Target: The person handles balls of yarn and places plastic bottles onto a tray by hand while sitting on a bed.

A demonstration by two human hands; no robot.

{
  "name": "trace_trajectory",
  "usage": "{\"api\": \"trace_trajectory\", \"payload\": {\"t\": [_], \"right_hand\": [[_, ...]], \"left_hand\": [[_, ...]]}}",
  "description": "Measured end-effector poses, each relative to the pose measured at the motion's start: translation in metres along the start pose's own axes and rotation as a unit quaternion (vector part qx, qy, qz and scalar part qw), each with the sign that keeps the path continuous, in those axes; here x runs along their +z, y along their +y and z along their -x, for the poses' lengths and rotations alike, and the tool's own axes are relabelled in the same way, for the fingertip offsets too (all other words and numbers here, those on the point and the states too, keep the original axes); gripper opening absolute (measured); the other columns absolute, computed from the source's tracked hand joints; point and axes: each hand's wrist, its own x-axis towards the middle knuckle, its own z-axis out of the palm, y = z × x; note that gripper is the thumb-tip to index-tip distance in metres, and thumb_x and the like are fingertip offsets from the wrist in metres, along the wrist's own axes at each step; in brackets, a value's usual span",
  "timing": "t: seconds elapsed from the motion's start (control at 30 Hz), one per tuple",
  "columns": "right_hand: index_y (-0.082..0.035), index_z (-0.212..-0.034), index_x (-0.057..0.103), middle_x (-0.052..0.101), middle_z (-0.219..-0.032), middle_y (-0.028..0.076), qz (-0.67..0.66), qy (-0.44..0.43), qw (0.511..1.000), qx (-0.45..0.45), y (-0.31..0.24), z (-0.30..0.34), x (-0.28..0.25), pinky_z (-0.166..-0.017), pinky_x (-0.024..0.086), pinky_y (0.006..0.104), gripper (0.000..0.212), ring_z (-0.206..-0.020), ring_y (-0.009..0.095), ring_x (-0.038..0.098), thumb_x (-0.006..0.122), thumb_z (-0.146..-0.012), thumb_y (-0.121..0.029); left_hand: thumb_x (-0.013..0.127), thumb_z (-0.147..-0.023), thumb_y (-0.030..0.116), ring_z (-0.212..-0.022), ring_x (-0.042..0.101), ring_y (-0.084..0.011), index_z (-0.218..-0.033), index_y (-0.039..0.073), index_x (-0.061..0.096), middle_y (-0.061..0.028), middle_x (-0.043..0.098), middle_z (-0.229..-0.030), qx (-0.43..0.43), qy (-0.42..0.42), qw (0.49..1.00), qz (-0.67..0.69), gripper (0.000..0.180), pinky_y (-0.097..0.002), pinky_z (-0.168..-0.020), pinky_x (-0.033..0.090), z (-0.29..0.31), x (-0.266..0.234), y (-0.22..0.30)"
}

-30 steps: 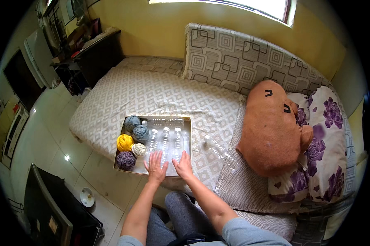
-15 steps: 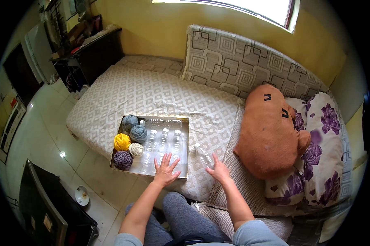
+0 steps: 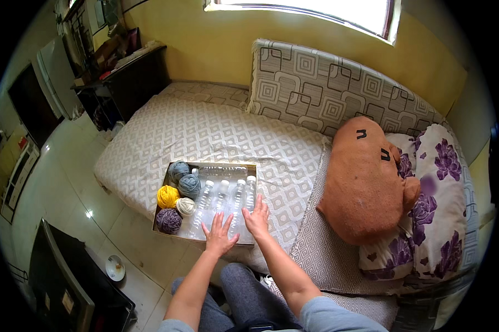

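Note:
A shallow open box (image 3: pixel 156 226) rests on the sofa's patterned cover in front of me. Several clear plastic bottles with white caps lie in it: one crosswise along the far side, the others lengthwise, among them a rightmost bottle (image 3: pixel 250 191) along the right wall. Balls of yarn fill its left side: grey-blue (image 3: pixel 189 186), yellow (image 3: pixel 167 197), cream (image 3: pixel 185 207) and purple (image 3: pixel 168 221). My left hand (image 3: pixel 220 238) is spread over the near ends of the middle bottles. My right hand (image 3: pixel 256 218), fingers stretched out, lies over the rightmost bottle's lower part, hiding it.
A brown plush toy (image 3: pixel 362 188) leans on flowered pillows (image 3: pixel 440 205) at the right. A patterned backrest cushion (image 3: pixel 321 83) stands behind. Left of the sofa are a tiled floor, a bowl (image 3: pixel 115 268), a dark screen (image 3: pixel 56 276) and a dark cabinet (image 3: pixel 133 83).
My right hand has moved left, and the bottle beside the box now lies inside along its right wall. My left hand stays spread over the bottles. The view has shifted slightly.

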Motion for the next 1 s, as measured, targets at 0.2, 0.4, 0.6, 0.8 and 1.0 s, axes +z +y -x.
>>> {"api": "trace_trajectory", "payload": {"t": [0.2, 0.4, 0.6, 0.8, 1.0], "right_hand": [[-0.006, -0.139, 0.009, 0.032, -0.129, 0.021, 0.031, -0.009, 0.998, 0.054, -0.014, -0.005, 0.011, -0.098, 0.031, 0.0443, 0.086, -0.118, 0.039, 0.034, 0.059, -0.075, -0.033], [-0.006, -0.139, 0.005, 0.032, -0.128, 0.025, -0.03, -0.026, 0.998, 0.044, -0.012, -0.01, 0.01, -0.096, 0.034, 0.0436, 0.089, -0.118, 0.039, 0.036, 0.059, -0.073, -0.033], [-0.005, -0.139, 0.005, 0.037, -0.121, 0.027, -0.03, -0.037, 0.998, 0.036, -0.012, -0.014, 0.01, -0.092, 0.037, 0.0441, 0.091, -0.111, 0.04, 0.042, 0.06, -0.072, -0.035], [-0.006, -0.139, 0.004, 0.038, -0.12, 0.028, -0.017, -0.032, 0.999, 0.004, -0.007, -0.032, 0.016, -0.09, 0.039, 0.045, 0.091, -0.107, 0.042, 0.044, 0.059, -0.072, -0.035], [-0.001, -0.138, 0.004, 0.035, -0.127, 0.032, -0.005, -0.12, 0.993, -0.005, -0.018, -0.056, -0.008, -0.096, 0.035, 0.0409, 0.099, -0.115, 0.042, 0.039, 0.067, -0.069, -0.034]], "left_hand": [[0.059, -0.073, 0.046, -0.134, 0.014, -0.0236, -0.137, 0.026, 0.026, -0.0088, 0.02, -0.143, -0.01, 0.004, 1.0, 0.022, 0.074, -0.0635, -0.1, 0.001, 0.0, 0.004, -0.01], [0.061, -0.069, 0.053, -0.134, 0.012, -0.0261, -0.136, 0.023, 0.03, -0.0101, 0.019, -0.143, 0.038, 0.02, 0.999, 0.016, 0.079, -0.0628, -0.1, 0.001, 0.016, -0.016, -0.029], [0.053, -0.073, 0.06, -0.133, 0.017, -0.0278, -0.138, 0.02, 0.024, -0.0145, 0.022, -0.141, -0.118, 0.069, 0.99, 0.041, 0.082, -0.0603, -0.101, 0.001, 0.025, -0.02, -0.089], [0.049, -0.078, 0.057, -0.13, 0.024, -0.0289, -0.14, 0.019, 0.016, -0.017, 0.026, -0.139, -0.192, 0.064, 0.977, 0.072, 0.08, -0.0569, -0.102, 0.002, 0.029, -0.002, -0.082], [0.054, -0.076, 0.053, -0.122, 0.035, -0.0298, -0.139, 0.018, 0.016, -0.018, 0.035, -0.133, -0.257, 0.054, 0.96, 0.1, 0.081, -0.0521, -0.096, 0.022, 0.018, 0.001, -0.064]]}}
